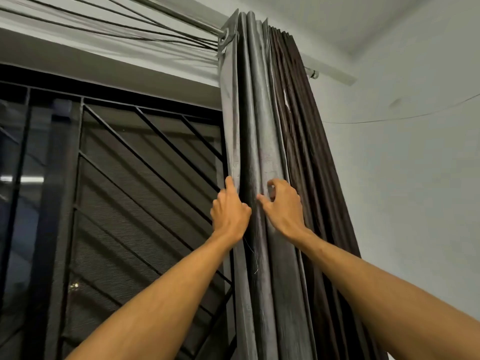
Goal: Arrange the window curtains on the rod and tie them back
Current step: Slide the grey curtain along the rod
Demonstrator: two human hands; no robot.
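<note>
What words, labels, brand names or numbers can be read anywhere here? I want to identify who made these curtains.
None: no readable text shows in this view.
Gathered grey pleated curtain: no tag or print visible.
Dark brown pleated curtain: none.
Metal curtain rod: no marking.
Black diagonal-bar window grille: no sign.
Pale painted wall: bare of writing.

No legible text, label, brand, number or sign observed anywhere in the head view.
</note>
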